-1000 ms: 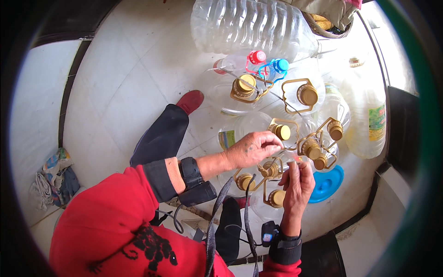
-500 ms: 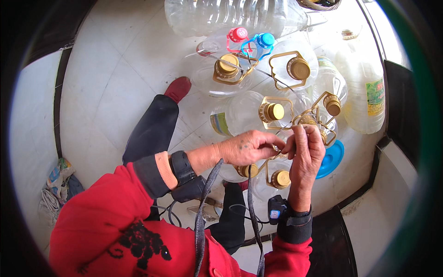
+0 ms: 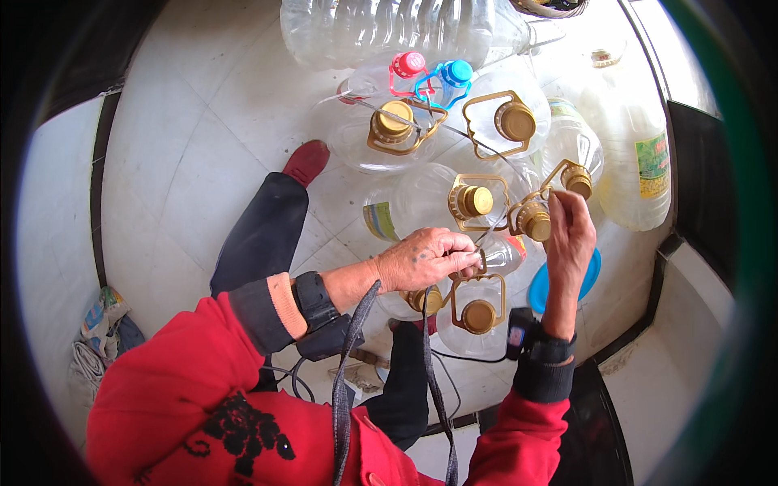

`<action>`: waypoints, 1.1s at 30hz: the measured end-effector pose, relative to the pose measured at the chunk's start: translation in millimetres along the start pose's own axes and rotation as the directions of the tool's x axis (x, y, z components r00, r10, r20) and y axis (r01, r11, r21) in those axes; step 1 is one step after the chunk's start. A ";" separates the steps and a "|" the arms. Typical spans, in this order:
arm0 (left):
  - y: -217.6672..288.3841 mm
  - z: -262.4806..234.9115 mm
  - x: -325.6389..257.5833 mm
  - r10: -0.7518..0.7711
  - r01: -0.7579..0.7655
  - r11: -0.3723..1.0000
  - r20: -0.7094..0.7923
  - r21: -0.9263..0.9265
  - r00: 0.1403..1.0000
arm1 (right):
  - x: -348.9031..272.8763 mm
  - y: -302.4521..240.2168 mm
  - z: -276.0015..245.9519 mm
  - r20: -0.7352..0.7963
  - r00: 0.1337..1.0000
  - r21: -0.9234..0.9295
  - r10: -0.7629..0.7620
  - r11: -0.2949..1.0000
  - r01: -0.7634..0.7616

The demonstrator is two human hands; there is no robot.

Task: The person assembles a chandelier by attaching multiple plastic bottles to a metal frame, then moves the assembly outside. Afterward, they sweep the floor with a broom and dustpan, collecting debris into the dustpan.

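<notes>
Clear plastic bottles with gold caps and loop handles stand clustered on the floor, among them one bottle [image 3: 413, 198] with a green-yellow label. A thin grey cord [image 3: 480, 144] runs through several handles. My left hand [image 3: 425, 259] is closed in a pinch on the cord, just above a gold-capped bottle [image 3: 478, 316]. My right hand [image 3: 570, 231] has its fingers bent together beside a gold cap [image 3: 533, 220] and its handle. What lies between those fingertips is hidden. At the back, a red cap [image 3: 409, 63] and a blue cap [image 3: 457, 73] sit on smaller bottles.
A large clear ribbed bottle [image 3: 389, 32] lies across the far side. A tall labelled bottle [image 3: 636, 174] stands at the right by the wall. Near my right wrist is a blue round plastic piece [image 3: 590, 275]. Cloth bags [image 3: 105, 328] lie at the left wall.
My right hand has parted from my left and moved right and slightly up to the gold-capped bottles. My left hand stays in nearly the same place, still pinching.
</notes>
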State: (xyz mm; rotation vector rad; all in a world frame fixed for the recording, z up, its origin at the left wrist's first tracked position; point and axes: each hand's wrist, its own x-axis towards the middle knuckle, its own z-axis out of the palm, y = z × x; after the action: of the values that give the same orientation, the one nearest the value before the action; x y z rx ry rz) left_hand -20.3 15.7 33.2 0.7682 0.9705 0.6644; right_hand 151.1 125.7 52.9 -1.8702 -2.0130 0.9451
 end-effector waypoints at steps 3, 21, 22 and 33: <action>-3.7 -0.2 -0.6 -0.018 0.018 0.994 0.005 -0.108 1.000 | 20.6 2.1 15.3 0.033 0.974 -0.260 -0.223 0.939 0.223; -15.7 -4.3 1.5 -0.122 0.049 0.878 -0.125 -0.476 0.985 | 44.8 21.8 21.1 0.276 0.961 -0.483 0.026 0.868 0.115; -15.6 -5.4 1.2 -0.108 0.018 0.886 -0.169 -0.463 0.980 | 45.9 25.2 18.0 0.235 0.970 -0.489 0.057 0.869 0.068; -15.8 -8.2 0.7 -0.159 -0.018 0.830 -0.267 -0.558 0.951 | 47.3 59.5 5.7 0.273 0.949 -0.277 0.156 0.958 -0.077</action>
State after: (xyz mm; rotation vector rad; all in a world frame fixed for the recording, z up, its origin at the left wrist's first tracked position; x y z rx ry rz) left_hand -25.0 9.5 17.2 0.1077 1.0049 0.9625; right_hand 188.3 167.7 1.3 -2.1160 -2.3197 1.0878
